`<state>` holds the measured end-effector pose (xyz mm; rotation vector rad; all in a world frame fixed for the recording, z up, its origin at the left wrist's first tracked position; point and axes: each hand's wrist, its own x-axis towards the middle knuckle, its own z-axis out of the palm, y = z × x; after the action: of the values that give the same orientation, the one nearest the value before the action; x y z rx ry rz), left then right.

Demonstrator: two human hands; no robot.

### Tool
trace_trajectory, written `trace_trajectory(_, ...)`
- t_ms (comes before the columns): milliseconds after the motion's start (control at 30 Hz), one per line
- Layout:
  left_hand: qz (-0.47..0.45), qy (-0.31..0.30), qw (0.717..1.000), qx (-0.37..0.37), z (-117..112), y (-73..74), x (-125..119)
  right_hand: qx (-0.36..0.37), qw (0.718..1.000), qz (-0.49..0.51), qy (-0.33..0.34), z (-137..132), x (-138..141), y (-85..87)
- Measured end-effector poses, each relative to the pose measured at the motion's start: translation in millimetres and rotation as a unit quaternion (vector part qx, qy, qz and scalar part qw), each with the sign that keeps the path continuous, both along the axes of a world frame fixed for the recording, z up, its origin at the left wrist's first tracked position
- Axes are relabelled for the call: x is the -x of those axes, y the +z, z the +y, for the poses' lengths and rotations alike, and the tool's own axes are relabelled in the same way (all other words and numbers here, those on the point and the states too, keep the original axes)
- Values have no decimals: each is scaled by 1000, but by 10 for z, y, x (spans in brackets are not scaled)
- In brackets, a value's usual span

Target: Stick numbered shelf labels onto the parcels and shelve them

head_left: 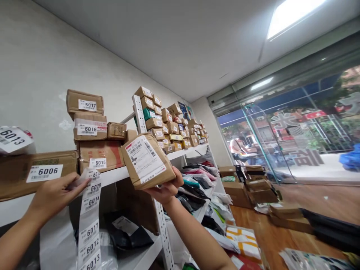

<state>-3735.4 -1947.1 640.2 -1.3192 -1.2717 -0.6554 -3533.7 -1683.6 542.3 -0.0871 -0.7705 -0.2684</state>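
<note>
My right hand (165, 189) grips a small brown cardboard parcel (147, 161) with a white shipping label, holding it up in front of the white shelf (118, 174). My left hand (54, 195) pinches the top of a long white strip of numbered stickers (90, 221) that hangs down, showing numbers such as 6020, 6014, 6017 and 6012. The strip's upper end is near the shelf edge, just under a box labelled 6015 (99, 157).
Stacked labelled boxes 6017 (84, 102), 6016 (90, 127) and 6006 (36, 170) fill the top shelf, with several more boxes (171, 125) farther along. Lower shelves hold soft bagged parcels (197, 180). Boxes and packages lie on the wooden floor (281, 232). A glass storefront (295, 142) stands at the right.
</note>
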Motion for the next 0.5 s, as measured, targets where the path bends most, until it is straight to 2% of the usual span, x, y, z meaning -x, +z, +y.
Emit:
trace_trajectory(100, 11, -20, 1000, -15, -11, 0, -46, -61, 997, 38, 3, 78, 8, -138)
trace_trajectory(200, 4, -41, 999, -14, -15, -3, -94, -84, 994, 71, 9, 54, -13, -143)
trace_trajectory(367, 8, -85, 996, -24, -7, -15, -175, 36, 995, 85, -44, 36, 7, -99)
trace_trajectory(500, 31, -88, 995, -24, 1, -25, -184, 36, 996, 80, -15, 90, 64, -107)
